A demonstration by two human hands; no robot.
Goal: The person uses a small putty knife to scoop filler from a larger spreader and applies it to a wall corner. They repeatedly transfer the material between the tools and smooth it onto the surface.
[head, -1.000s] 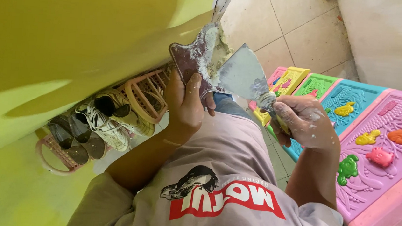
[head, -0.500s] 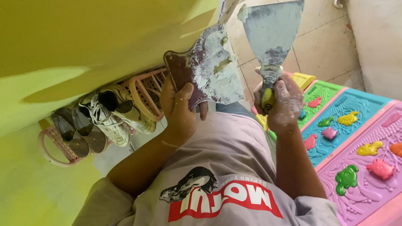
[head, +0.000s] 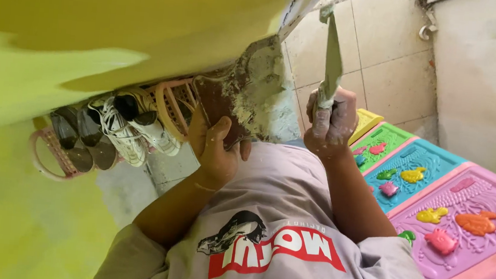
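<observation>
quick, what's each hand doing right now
Left hand: closed on a putty-smeared board.
Right hand: closed on a putty knife, blade up.

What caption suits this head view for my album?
Left hand holds a plaster-caked board; right hand raises a putty knife beside the yellow wall.

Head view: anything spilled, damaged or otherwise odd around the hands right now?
Nothing spilled. The right hand is coated in pale filler, as is the putty knife it grips. The left hand holds a filler-caked board. A bare grey patch breaks the yellow wall, right of the floor tiles.
</observation>
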